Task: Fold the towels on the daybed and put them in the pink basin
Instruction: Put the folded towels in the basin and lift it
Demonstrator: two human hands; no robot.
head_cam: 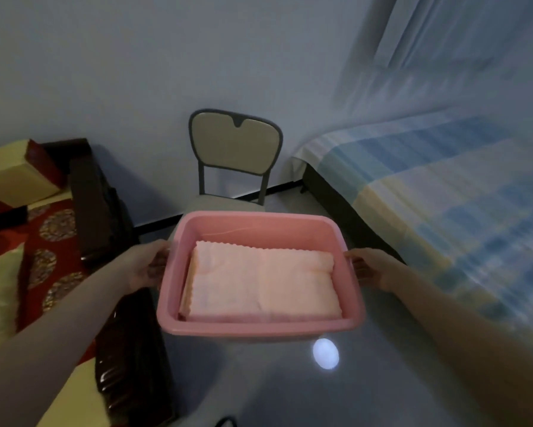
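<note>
Both hands grip the pink basin by its short sides: left hand curled on the left rim, right hand curled on the right rim, basin held between them above the floor. Inside it: folded pink towels, one stack, layer count unclear. One chair just beyond the hands. Daybed left of the left hand, one bed right of the right hand.
</note>
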